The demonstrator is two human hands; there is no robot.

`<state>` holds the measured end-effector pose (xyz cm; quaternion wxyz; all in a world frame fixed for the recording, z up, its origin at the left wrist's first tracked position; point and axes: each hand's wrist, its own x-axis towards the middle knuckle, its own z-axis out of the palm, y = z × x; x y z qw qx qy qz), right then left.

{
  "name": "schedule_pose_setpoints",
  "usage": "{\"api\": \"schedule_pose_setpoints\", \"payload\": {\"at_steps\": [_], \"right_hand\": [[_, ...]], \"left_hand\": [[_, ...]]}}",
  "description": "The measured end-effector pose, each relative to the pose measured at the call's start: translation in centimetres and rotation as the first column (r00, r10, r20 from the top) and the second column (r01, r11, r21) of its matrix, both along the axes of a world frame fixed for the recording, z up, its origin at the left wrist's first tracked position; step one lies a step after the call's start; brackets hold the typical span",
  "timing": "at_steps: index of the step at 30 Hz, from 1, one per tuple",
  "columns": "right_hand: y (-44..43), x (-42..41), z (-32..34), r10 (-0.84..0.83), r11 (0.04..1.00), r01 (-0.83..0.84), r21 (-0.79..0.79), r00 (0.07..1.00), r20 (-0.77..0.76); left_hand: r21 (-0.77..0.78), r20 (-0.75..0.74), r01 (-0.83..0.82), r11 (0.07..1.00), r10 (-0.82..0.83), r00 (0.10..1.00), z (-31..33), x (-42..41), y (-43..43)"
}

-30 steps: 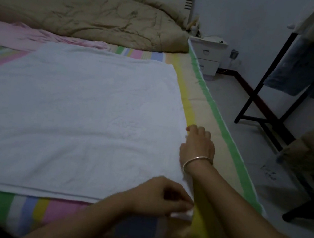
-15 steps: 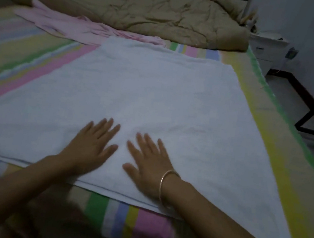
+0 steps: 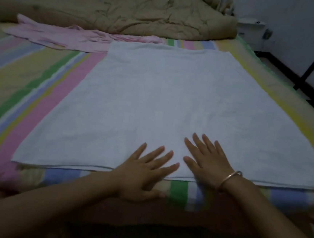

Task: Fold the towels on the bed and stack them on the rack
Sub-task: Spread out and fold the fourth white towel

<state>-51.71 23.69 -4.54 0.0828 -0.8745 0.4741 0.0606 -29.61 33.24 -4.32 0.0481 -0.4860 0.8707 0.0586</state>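
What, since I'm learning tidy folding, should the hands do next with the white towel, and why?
Probably slide both palms outward along the near edge to smooth it. The left hand and right hand lie flat, fingers spread, side by side on the white towel, gripping nothing; the towel lies spread out, so smoothing likely precedes the next fold.

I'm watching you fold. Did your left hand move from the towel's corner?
Yes. The left hand went left along the white towel, from its near right corner to mid-edge.

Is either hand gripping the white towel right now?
No, the left hand and right hand both rest flat, fingers straight, on the white towel.
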Motion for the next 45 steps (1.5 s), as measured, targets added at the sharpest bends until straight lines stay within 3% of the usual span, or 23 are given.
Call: {"api": "schedule_pose_setpoints", "payload": {"at_steps": [3,5,7,10,12,14,18,24,32,37,39,43,45], "right_hand": [[4.7,-0.1,1.9,-0.022,0.999,0.025,0.032,0.996,-0.081],[6.7,0.2,4.3,-0.065,0.997,0.063,-0.034,0.997,-0.037],[6.8,1.4,6.7,-0.149,0.983,0.159,-0.09,0.983,0.108],[5.8,4.8,8.0,-0.147,0.968,0.189,-0.164,0.96,0.236],[4.8,7.5,7.3,-0.075,0.958,0.149,-0.245,0.956,0.285],[2.8,9.8,5.5,-0.033,0.969,0.11,-0.222,0.946,0.322],[-3.3,13.4,1.9,-0.077,0.988,0.09,-0.122,0.991,0.109],[-11.7,20.8,0.0,-0.146,0.988,0.15,-0.033,0.984,0.1],[-22.0,32.6,-1.0,-0.056,0.996,0.067,-0.065,0.986,0.157],[-28.1,39.2,-1.6,0.027,0.995,-0.007,-0.099,0.979,0.204],[-30.8,41.8,-1.6,0.039,0.996,-0.022,-0.082,0.975,0.22],[-35.0,46.6,-1.9,0.085,0.993,-0.066,-0.093,0.973,0.214],[-36.3,48.3,-2.3,0.122,0.987,-0.092,-0.131,0.961,0.248]], "left_hand": [[0.179,-0.316,-0.017,0.984,0.074,0.946,1.6,0.7,1.2],[0.329,-0.554,-0.06,0.942,0.245,0.796,3.3,1.1,2.0],[0.374,-0.656,-0.115,0.92,0.351,0.669,4.7,1.6,2.4],[0.307,-0.725,-0.251,0.918,0.396,0.563,5.8,2.4,1.5],[0.186,-0.732,-0.402,0.896,0.4,0.552,5.8,3.6,-0.5],[0.091,-0.7,-0.532,0.842,0.434,0.567,5.7,5.1,-3.2],[0.084,-0.647,-0.678,0.73,0.557,0.52,4.9,9.6,-9.4],[0.079,-0.591,-0.794,0.603,0.67,0.45,4.1,17.8,-17.6],[0.001,-0.608,-0.875,0.484,0.695,0.383,1.7,28.0,-28.1],[0.042,-0.655,-0.954,0.297,0.729,0.198,0.6,32.5,-34.2],[0.149,-0.63,-0.961,0.235,0.771,0.091,0.6,34.2,-37.0],[0.538,-0.61,-0.811,0.228,0.769,-0.189,-0.1,38.5,-42.9],[0.684,-0.636,-0.668,0.294,0.689,-0.348,0.1,39.1,-44.8]]}}
